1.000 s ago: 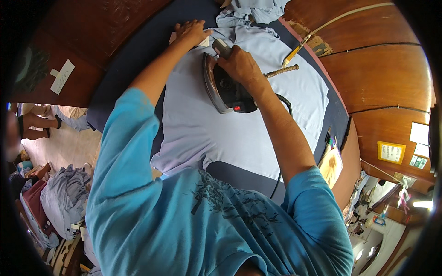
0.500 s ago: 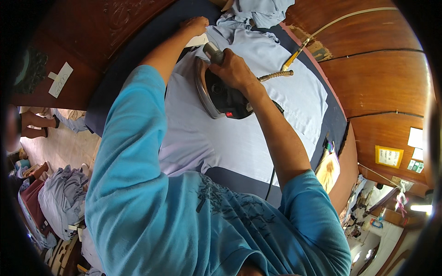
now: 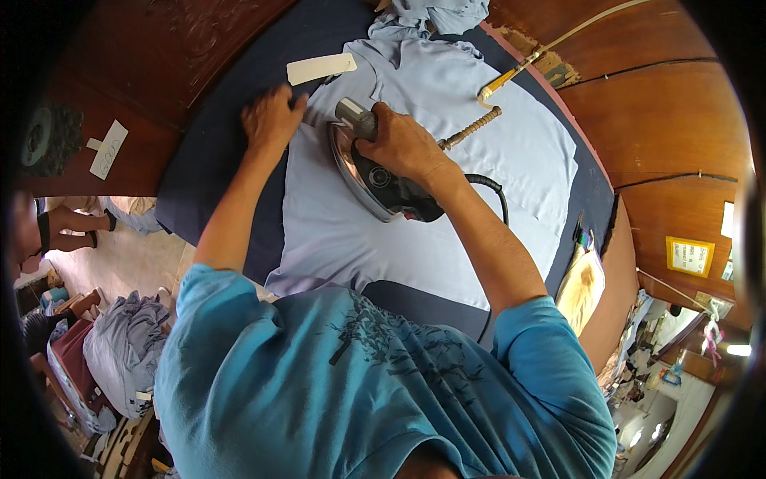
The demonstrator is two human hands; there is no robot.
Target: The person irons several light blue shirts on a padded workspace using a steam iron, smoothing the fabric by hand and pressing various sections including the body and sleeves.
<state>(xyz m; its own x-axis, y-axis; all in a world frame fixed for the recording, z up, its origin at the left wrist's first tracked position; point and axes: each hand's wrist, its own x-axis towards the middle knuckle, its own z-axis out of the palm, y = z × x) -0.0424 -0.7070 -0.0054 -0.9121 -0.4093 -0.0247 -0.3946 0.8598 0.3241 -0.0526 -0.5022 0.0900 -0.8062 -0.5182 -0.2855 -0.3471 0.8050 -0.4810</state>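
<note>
A pale blue garment (image 3: 343,231) is spread over a dark blue cover (image 3: 231,72). My right hand (image 3: 403,144) grips the handle of a black clothes iron (image 3: 399,195) with a shiny soleplate edge, over the garment's upper middle. A black cord curves off the iron to the right. At the garment's left edge, my left hand (image 3: 271,120) is palm down with its fingers apart, the one nearest the garment reaching its border. Just beyond that hand, a cream-coloured flat strip (image 3: 321,69) lies partly on the cover and partly by the garment.
A crumpled pale blue cloth (image 3: 431,17) sits at the far edge. A cord-wrapped rod (image 3: 472,128) and a yellow-sleeved line (image 3: 501,82) hang over the garment's right side. A scorched yellow cloth (image 3: 581,287) lies at the right edge. Bundled grey clothes (image 3: 126,351) lie lower left.
My left hand has drawn back from the far edge toward me and left, uncovering the cream strip. With my right hand on it, the iron has shifted slightly nearer.
</note>
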